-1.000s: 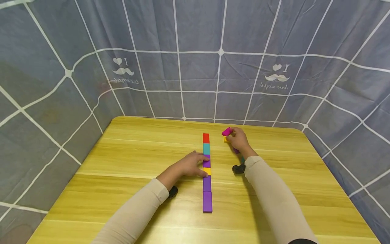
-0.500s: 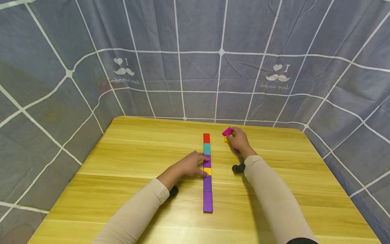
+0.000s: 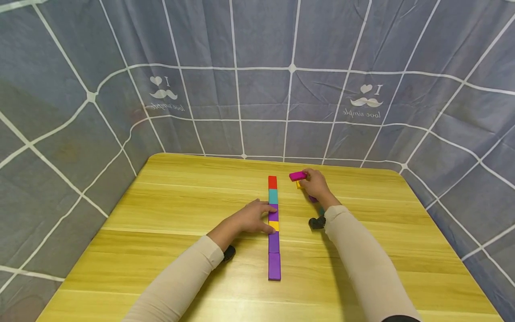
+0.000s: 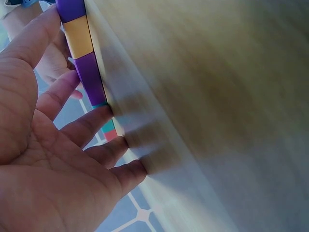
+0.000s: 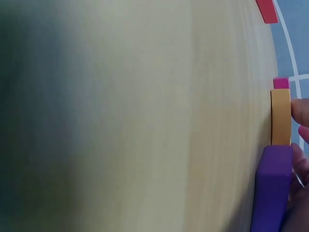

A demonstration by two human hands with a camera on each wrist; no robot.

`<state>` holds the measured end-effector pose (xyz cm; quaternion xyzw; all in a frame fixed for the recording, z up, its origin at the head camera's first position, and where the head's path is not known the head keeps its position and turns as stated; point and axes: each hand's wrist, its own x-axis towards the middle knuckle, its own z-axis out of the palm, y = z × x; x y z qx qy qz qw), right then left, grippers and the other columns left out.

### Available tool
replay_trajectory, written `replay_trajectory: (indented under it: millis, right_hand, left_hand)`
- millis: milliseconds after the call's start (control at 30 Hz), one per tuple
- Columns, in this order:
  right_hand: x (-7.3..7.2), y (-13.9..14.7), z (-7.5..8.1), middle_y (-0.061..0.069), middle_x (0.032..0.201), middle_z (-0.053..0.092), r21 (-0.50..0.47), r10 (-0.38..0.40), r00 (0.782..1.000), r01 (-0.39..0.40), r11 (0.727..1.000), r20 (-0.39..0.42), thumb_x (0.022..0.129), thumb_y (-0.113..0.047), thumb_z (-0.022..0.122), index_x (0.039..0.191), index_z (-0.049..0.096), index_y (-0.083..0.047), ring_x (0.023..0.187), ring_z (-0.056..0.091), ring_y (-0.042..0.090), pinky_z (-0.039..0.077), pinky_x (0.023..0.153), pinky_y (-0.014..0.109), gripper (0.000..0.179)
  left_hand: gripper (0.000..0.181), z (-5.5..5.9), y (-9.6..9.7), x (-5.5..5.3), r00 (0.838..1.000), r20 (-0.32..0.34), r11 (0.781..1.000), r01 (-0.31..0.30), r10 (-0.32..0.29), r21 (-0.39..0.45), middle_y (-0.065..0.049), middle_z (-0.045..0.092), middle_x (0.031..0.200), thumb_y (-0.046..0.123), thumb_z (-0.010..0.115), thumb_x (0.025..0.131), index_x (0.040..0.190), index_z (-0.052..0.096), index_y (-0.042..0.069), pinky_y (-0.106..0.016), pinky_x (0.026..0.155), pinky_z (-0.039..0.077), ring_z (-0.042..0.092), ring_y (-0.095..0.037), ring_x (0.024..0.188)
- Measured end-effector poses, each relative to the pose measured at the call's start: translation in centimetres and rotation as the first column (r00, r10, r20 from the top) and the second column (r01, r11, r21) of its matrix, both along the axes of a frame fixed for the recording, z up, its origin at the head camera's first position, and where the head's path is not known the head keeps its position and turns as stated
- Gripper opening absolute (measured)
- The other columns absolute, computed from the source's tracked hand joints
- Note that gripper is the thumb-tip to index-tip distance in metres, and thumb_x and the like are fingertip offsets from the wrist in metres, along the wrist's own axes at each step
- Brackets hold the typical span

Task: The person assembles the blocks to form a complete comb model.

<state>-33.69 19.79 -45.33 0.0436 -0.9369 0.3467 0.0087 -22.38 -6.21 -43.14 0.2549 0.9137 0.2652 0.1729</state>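
A straight row of blocks runs away from me down the table. From far to near come a red block (image 3: 272,182), a teal block (image 3: 273,196), a purple block (image 3: 273,216), a yellow block (image 3: 274,225) and two more purple ones. My left hand (image 3: 251,218) lies at the row's left side, fingers spread, with thumb and index fingertip touching the blocks around the yellow one. Right of the row's far end, my right hand (image 3: 317,184) pinches a magenta block (image 3: 297,176) by its right end. Just below it sits another yellow block (image 3: 298,184), partly covered by the fingers.
Beside the right wrist, another purple block (image 3: 312,199) and a teal block (image 3: 321,210) lie mostly hidden under the hand and sleeve. The wooden table (image 3: 193,188) ends at a grey checked curtain (image 3: 261,98) at the back and sides.
The magenta block in my right hand has turned from a slant to nearly crosswise and shifted slightly left. My left hand and the row have stayed in place.
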Motion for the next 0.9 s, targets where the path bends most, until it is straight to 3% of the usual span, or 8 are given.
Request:
replay_trajectory:
  millis: [267, 433, 600, 767, 900]
  right_hand:
    - [0.4, 0.6, 0.7, 0.030, 0.136, 0.047, -0.014, 0.077, 0.995, -0.076, 0.997, 0.056, 0.094, -0.015, 0.064, 0.141, 0.048, 0.004, 0.119, 0.047, 0.042, 0.040, 0.101, 0.055, 0.053]
    - [0.0, 0.5, 0.9, 0.028, 0.143, 0.042, -0.071, 0.117, 0.990, -0.112, 0.991, 0.076, 0.096, -0.017, 0.064, 0.143, 0.046, 0.004, 0.116, 0.052, 0.039, 0.046, 0.095, 0.048, 0.054]
    - [-0.5, 0.4, 0.9, 0.028, 0.148, 0.037, -0.079, 0.095, 0.991, -0.088, 0.993, 0.095, 0.099, -0.012, 0.058, 0.146, 0.043, 0.004, 0.115, 0.056, 0.038, 0.048, 0.093, 0.044, 0.051]
    - [-0.8, 0.5, 0.9, 0.027, 0.152, 0.033, -0.037, 0.065, 0.990, -0.061, 0.997, 0.127, 0.100, -0.013, 0.056, 0.147, 0.044, 0.000, 0.115, 0.052, 0.039, 0.042, 0.099, 0.049, 0.050]
    - [-0.9, 0.3, 1.1, 0.027, 0.147, 0.042, -0.006, 0.056, 0.993, -0.056, 0.998, 0.104, 0.099, -0.010, 0.056, 0.143, 0.048, 0.000, 0.116, 0.051, 0.040, 0.042, 0.099, 0.050, 0.046]
  left_hand:
    - [0.064, 0.0, -0.1, 0.0, 1.000, -0.015, 1.000, 0.017, -0.017, 0.004, -0.013, 0.041, 0.153, 0.033, 0.081, 0.082, 0.140, 0.059, 0.016, -0.052, 0.116, 0.024, 0.023, -0.043, 0.145]
    - [0.064, 0.1, -0.3, 0.1, 1.000, -0.007, 1.000, -0.002, 0.002, 0.007, -0.012, 0.041, 0.153, 0.032, 0.082, 0.082, 0.139, 0.059, 0.015, -0.052, 0.116, 0.025, 0.023, -0.042, 0.145]
    - [0.063, 0.0, -0.3, 0.1, 1.000, -0.006, 1.000, 0.006, -0.006, 0.019, -0.013, 0.041, 0.153, 0.032, 0.082, 0.082, 0.139, 0.060, 0.015, -0.053, 0.116, 0.024, 0.023, -0.043, 0.145]
    - [0.063, -0.2, -0.1, 0.2, 1.000, -0.006, 1.000, 0.003, -0.003, 0.016, -0.012, 0.041, 0.153, 0.032, 0.082, 0.083, 0.139, 0.060, 0.016, -0.053, 0.116, 0.024, 0.022, -0.042, 0.146]
    - [0.063, -0.1, 0.0, 0.2, 1.000, -0.001, 1.000, 0.000, 0.000, 0.019, -0.012, 0.041, 0.153, 0.032, 0.081, 0.083, 0.140, 0.059, 0.016, -0.053, 0.116, 0.023, 0.022, -0.042, 0.146]
